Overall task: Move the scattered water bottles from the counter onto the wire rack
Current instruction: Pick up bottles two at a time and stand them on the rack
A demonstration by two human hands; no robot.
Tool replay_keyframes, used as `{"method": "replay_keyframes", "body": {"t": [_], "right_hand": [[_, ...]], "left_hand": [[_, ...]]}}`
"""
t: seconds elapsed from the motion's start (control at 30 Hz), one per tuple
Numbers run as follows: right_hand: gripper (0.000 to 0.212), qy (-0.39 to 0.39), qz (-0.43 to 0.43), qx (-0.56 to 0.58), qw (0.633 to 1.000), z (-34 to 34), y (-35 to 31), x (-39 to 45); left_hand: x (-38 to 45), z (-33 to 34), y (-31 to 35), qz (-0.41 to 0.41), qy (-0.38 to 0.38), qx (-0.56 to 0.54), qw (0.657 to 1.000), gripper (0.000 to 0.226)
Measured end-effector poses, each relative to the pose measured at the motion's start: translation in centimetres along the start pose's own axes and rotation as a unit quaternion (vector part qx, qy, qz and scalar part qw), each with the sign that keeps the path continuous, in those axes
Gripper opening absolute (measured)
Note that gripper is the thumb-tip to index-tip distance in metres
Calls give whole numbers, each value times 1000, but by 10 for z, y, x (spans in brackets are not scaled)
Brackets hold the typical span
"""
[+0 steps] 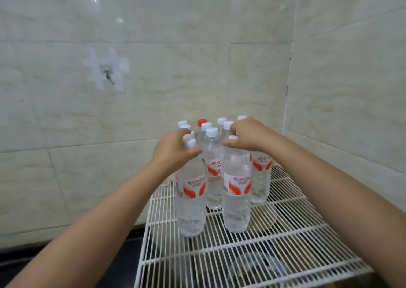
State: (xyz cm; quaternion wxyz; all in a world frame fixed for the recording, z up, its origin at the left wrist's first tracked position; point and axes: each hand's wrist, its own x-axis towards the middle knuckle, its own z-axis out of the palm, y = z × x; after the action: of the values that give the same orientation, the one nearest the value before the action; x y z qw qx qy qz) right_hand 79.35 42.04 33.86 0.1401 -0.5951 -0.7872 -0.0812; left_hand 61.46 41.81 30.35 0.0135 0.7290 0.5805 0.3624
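Several clear water bottles with red-and-white labels stand upright, clustered at the back of a white wire rack (285, 239). My left hand (175, 149) grips the neck of the front-left bottle (190, 202), which stands on the rack. My right hand (248, 137) holds the top of the front-right bottle (236, 200), also standing on the rack. Most caps are white; one bottle at the back has a red cap (202, 122). The bottles behind are partly hidden by my hands.
Tiled walls close in behind and to the right, meeting in a corner just past the bottles. A taped hook (107, 73) hangs on the back wall. Dark counter (26, 259) shows left of the rack. The rack's front half holds nothing.
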Motion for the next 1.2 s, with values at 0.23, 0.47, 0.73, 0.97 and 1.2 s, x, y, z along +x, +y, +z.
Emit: {"method": "replay_keyframes", "body": {"t": [0.23, 0.47, 0.73, 0.97, 1.2], "right_hand": [[29, -115, -80, 71, 988, -18, 15, -8], [50, -27, 40, -119, 992, -1, -8, -2], [34, -91, -66, -1, 994, -8, -3, -9], [39, -45, -19, -65, 997, -4, -12, -12], [28, 3, 9, 23, 1000, 1, -13, -12]], "left_hand": [[11, -28, -14, -8, -211, -130, 969, 70], [3, -19, 11, -8, -109, 208, 972, 47], [5, -30, -3, 72, -147, 41, 986, 49], [-3, -19, 1, 1, -83, 105, 991, 51], [2, -19, 1, 36, -79, 18, 996, 27]]}}
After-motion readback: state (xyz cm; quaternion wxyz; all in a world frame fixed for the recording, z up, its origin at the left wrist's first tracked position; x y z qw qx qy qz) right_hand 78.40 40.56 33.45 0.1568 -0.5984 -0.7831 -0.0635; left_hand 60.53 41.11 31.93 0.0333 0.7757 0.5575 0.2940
